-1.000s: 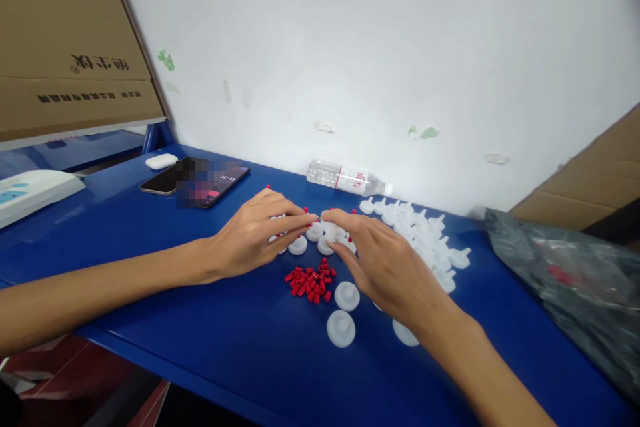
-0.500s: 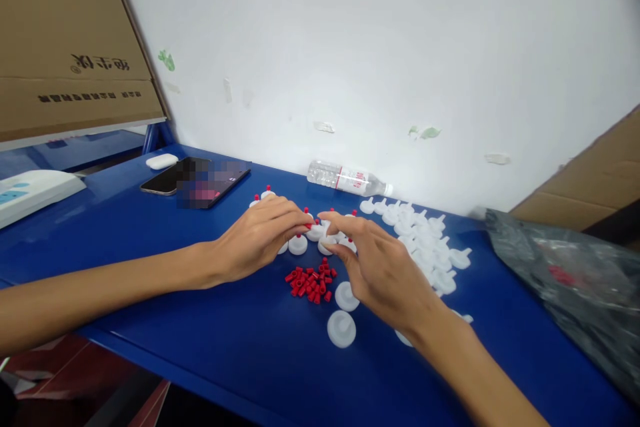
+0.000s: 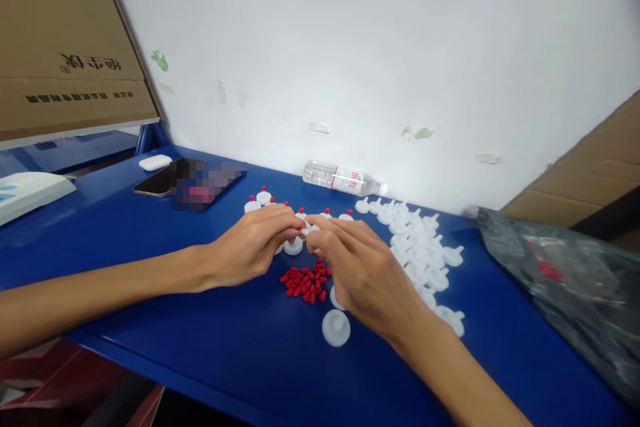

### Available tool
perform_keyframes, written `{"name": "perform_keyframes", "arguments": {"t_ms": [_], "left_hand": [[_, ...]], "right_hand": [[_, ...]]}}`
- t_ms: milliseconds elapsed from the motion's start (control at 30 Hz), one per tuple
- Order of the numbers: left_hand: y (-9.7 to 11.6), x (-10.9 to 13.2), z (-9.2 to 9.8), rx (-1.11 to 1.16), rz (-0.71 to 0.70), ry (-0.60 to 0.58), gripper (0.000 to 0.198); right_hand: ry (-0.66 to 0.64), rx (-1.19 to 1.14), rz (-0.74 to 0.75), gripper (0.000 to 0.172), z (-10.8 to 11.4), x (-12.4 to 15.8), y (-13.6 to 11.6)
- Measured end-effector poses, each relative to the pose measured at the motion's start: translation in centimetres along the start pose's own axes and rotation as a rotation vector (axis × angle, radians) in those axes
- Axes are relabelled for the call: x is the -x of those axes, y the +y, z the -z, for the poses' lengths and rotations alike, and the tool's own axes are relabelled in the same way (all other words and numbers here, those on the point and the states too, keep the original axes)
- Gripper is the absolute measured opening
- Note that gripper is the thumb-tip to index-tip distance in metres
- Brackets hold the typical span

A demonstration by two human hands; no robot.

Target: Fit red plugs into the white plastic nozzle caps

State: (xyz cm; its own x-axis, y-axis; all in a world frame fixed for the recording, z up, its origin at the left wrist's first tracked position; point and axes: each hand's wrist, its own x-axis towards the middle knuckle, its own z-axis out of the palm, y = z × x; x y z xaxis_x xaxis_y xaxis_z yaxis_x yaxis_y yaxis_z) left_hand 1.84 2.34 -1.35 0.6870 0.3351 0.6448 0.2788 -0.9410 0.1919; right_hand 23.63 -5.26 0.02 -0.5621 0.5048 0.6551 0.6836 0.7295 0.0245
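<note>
Fingertips meet right in the middle of the table. The left hand (image 3: 250,247) has its fingers curled in, thumb and forefinger pinched on a small white piece (image 3: 306,229) with a speck of red showing at it. The right hand (image 3: 365,273) comes in from the other side, fingers stretched long and flat, tips touching that same piece. Its thumb is tucked under and out of sight, so I cannot tell whether this hand is actually gripping. The piece sits just off the surface, between the two hands.

Directly below the fingertips lies a loose heap of red caps (image 3: 305,280), touching the right hand's edge. Behind the knuckles stand the capped discs (image 3: 263,197), white with red tops, in a ragged row. A lone white disc (image 3: 336,327) lies nearer the table's front edge, just beside the right wrist. Off to the right spreads a pile of plain white discs (image 3: 420,247), no red on them.

Further out on the blue table (image 3: 150,320), a clear bottle (image 3: 345,179) lies on its side against the wall. A phone (image 3: 195,180) and a white case (image 3: 155,161) lie far left, and a dark plastic bag (image 3: 565,280) slumps at the right.
</note>
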Motion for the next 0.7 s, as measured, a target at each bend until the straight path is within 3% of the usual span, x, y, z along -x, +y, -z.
{"name": "perform_keyframes", "arguments": {"t_ms": [233,333,467,600,700], "left_hand": [[-0.1,-0.6,0.2,-0.096,-0.069,0.045,0.027],[-0.5,-0.6,0.2,-0.097,-0.076,-0.073,0.026],[-0.6,-0.6,0.0,-0.082,-0.143,-0.253,0.028],[-0.3,-0.7,-0.1,-0.077,-0.174,-0.312,0.034],[-0.3,-0.6,-0.2,-0.099,-0.187,-0.34,0.034]], "right_hand": [[-0.194,0.129,-0.04,0.029,1.8,-0.2,1.2],[-0.137,0.125,-0.192,0.022,2.6,0.1,2.5],[-0.088,0.298,-0.397,0.026,3.1,0.7,4.7],[-0.254,0.417,-0.495,0.032,3.1,1.3,5.9],[-0.389,0.402,-0.57,0.052,3.1,1.3,5.9]]}}
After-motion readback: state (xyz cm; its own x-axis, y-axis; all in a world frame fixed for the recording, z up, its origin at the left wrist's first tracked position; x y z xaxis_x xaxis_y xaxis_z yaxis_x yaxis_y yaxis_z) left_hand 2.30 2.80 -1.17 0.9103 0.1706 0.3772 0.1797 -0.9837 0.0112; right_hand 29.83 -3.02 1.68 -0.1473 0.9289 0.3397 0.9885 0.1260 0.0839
